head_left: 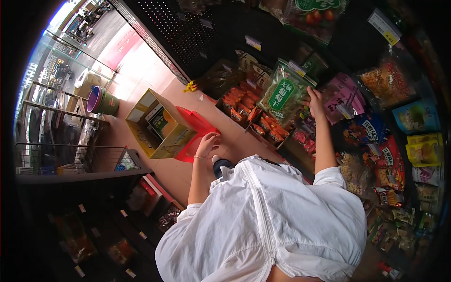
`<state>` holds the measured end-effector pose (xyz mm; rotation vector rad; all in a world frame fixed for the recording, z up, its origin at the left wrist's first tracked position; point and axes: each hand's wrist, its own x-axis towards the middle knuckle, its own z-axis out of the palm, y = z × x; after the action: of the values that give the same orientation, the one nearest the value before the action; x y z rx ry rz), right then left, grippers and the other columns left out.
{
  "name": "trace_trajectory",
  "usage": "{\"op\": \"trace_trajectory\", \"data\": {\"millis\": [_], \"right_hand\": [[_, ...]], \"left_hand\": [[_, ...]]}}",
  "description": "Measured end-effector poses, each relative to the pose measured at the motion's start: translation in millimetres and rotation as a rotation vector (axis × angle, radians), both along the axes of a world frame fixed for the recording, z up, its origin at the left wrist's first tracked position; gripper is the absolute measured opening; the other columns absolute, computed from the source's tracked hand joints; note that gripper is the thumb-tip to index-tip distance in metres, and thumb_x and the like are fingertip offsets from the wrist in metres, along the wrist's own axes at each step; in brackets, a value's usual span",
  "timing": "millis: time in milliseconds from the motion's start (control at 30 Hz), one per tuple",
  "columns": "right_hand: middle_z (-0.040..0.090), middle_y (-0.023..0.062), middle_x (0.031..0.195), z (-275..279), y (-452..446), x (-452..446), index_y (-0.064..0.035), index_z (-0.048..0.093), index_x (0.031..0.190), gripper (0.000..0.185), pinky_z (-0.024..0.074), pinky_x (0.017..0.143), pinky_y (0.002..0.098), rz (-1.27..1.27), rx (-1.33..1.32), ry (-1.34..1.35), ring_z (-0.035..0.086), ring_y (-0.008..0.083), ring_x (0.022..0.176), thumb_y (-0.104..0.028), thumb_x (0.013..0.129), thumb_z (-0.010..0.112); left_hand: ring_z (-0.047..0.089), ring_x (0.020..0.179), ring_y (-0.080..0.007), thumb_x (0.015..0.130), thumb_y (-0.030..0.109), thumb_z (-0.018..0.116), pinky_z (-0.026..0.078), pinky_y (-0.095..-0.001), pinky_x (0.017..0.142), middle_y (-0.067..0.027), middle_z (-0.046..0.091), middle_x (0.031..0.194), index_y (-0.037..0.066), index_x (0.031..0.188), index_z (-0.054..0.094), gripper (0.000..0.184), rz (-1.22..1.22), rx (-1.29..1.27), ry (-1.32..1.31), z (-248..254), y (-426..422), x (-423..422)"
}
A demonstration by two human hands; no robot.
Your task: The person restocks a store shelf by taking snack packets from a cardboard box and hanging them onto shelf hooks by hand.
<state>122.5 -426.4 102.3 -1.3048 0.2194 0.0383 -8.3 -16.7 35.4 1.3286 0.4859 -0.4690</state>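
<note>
My right hand (pixel 314 102) grips the right edge of a clear and green bag of raisins (pixel 282 91) at the front of the snack shelf. The bag is tilted and stands above the orange-red snack packets (pixel 244 101). My left hand (pixel 206 144) hangs low with its fingers loosely curled and nothing visible in them. Below and beside it spreads a red plastic bag (pixel 188 149) on the floor. Left of that stands an open yellow cardboard box (pixel 176 133) with a dark printed package (pixel 161 121) inside.
Shelves with bagged snacks, including blue packs (pixel 366 130) and yellow packs (pixel 424 149), curve along the right. A dark display shelf (pixel 84 181) is at lower left. Stacked buckets (pixel 104 102) stand beside the glass front. Tiled floor (pixel 141 70) runs toward the doorway.
</note>
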Motion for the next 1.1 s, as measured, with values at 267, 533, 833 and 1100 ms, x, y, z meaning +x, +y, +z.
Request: {"op": "trace_trajectory", "data": {"millis": [267,533,833,1100], "right_hand": [[0.056,0.0051,0.08,-12,34,-2,-0.004,0.049,0.09,0.023,0.0511,0.054,0.0303,-0.125,0.158,-0.068,0.059,0.0181,0.068,-0.026,0.083,0.05],[0.054,0.0022,0.081,-22,58,-7,-0.0056,0.052,0.085,0.017,0.0514,0.061,0.0348,-0.17,0.126,0.028,0.055,0.0156,0.069,-0.022,0.083,0.051],[0.059,0.0023,0.08,-33,147,-13,-0.0085,0.055,0.084,0.015,0.049,0.06,0.0269,0.255,0.093,0.078,0.057,0.012,0.073,-0.022,0.085,0.048],[0.058,0.0071,0.093,24,229,-4,-0.004,0.053,0.097,0.023,0.0508,0.066,0.0321,0.547,0.395,0.028,0.058,0.0157,0.08,-0.022,0.086,0.044]], "left_hand": [[0.054,0.07,-0.0101,0.08,0.021,0.048,0.042,-0.0222,0.061,-0.0013,0.057,0.08,0.008,0.091,0.054,0.018,-0.137,0.034,-0.043,11,11,10],[0.053,0.068,-0.0091,0.08,0.019,0.047,0.041,-0.0213,0.058,-0.0003,0.056,0.076,0.009,0.086,0.053,0.014,-0.03,0.069,0.102,0,64,-13],[0.052,0.087,-0.0172,0.069,0.02,0.067,0.044,-0.027,0.069,-0.0088,0.045,0.109,0.004,0.112,0.037,0.054,0.08,0.195,-0.417,21,52,8],[0.048,0.095,-0.0126,0.066,0.011,0.069,0.04,-0.025,0.081,-0.0061,0.051,0.105,-0.001,0.11,0.043,0.052,-0.158,0.244,-0.569,66,80,19]]}}
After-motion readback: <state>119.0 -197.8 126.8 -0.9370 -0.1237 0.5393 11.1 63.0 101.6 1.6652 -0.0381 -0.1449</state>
